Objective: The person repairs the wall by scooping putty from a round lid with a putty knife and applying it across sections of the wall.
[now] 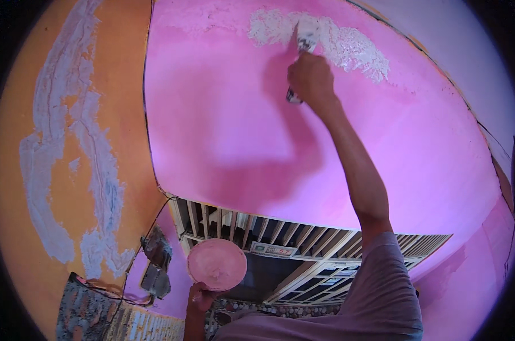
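Note:
My right hand [310,79] grips a putty knife [306,35] by its handle, raised high on the pink wall [200,102]. The blade, smeared with white paste, lies at a rough white patch of filler [351,48] near the wall's upper part. My left hand [202,296], low at the center, holds a round pink container [216,262] by its near edge, its inside facing up toward me.
An orange wall [19,102] with long white filler streaks [98,170] stands left. A slatted opening [294,241] with bars lies below the pink wall. Dangling dark cables [149,230], a dark fitting [155,281] and rough exposed masonry [81,312] sit lower left.

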A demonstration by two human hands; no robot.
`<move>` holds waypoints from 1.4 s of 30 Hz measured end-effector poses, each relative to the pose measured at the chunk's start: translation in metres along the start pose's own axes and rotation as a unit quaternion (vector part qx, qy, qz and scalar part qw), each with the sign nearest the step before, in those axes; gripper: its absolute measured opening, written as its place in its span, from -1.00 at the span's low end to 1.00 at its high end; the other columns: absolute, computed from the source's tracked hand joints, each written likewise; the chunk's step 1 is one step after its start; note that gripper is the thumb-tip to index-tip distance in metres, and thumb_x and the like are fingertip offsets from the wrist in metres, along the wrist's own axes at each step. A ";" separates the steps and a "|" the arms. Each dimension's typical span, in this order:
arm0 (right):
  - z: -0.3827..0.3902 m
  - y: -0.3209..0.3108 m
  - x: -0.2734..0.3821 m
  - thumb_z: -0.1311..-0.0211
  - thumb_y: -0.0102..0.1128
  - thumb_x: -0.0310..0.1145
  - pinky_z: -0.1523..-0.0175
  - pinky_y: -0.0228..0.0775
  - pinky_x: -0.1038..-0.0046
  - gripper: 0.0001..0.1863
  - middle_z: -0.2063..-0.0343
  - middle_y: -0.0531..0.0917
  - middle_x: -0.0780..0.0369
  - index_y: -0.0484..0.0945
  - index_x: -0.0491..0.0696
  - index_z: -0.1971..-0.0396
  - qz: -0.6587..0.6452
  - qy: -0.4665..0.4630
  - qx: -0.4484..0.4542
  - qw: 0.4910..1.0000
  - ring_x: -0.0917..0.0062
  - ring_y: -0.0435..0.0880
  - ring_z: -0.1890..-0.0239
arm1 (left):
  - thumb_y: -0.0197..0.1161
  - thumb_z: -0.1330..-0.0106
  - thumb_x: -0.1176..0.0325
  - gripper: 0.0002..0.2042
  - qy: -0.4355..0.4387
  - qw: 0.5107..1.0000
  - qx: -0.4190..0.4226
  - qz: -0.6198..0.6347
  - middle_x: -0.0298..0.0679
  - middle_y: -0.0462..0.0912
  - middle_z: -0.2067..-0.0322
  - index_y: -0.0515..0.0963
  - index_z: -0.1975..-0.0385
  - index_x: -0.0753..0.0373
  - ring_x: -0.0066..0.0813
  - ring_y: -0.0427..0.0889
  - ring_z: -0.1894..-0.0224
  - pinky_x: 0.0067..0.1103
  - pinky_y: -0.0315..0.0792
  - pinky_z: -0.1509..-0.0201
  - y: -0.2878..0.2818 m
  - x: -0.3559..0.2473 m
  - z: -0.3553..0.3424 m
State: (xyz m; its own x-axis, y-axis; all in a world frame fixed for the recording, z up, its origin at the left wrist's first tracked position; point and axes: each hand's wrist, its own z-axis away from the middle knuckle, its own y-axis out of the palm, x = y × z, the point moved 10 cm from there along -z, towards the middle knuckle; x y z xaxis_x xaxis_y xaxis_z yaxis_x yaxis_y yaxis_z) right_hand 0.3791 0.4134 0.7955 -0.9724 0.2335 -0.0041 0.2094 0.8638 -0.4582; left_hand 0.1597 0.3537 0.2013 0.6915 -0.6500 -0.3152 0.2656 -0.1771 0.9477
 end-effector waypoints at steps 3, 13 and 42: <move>0.038 0.008 0.014 -0.05 0.06 -0.35 0.30 0.50 0.20 -0.75 0.51 0.59 -0.07 0.51 -0.23 0.36 -0.008 -0.013 0.044 0.999 0.06 0.62 0.41 | 0.03 0.10 0.41 -0.33 0.002 0.999 -0.012 -0.031 0.05 0.29 -0.09 0.14 -0.16 0.37 0.15 0.34 -0.10 0.07 0.34 -0.06 -0.011 0.001 0.001; -0.004 -0.003 0.019 -0.05 0.04 -0.36 0.32 0.48 0.16 -0.72 0.57 0.58 -0.07 0.51 -0.25 0.30 -0.055 -0.034 0.014 0.998 0.06 0.61 0.44 | 0.04 0.12 0.44 -0.32 0.003 1.000 -0.007 0.004 0.08 0.28 -0.10 0.12 -0.16 0.40 0.18 0.34 -0.09 0.10 0.33 -0.06 -0.001 0.001 0.003; 0.030 0.002 -0.016 -0.08 0.01 -0.37 0.37 0.47 0.15 -0.74 0.63 0.56 -0.06 0.49 -0.23 0.29 -0.057 0.011 0.014 0.998 0.04 0.59 0.50 | 0.06 0.11 0.42 -0.30 -0.011 1.000 -0.014 -0.014 0.04 0.28 -0.12 0.12 -0.18 0.37 0.13 0.31 -0.14 0.07 0.29 -0.11 0.024 -0.002 -0.007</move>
State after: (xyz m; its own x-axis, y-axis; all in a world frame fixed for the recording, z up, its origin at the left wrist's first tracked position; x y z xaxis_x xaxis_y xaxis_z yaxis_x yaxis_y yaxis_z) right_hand 0.3917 0.3979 0.7678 -0.9873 0.1432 0.0684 0.0934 0.8730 -0.4786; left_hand 0.1691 0.3561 0.2240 0.6682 -0.6619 -0.3397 0.3035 -0.1744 0.9367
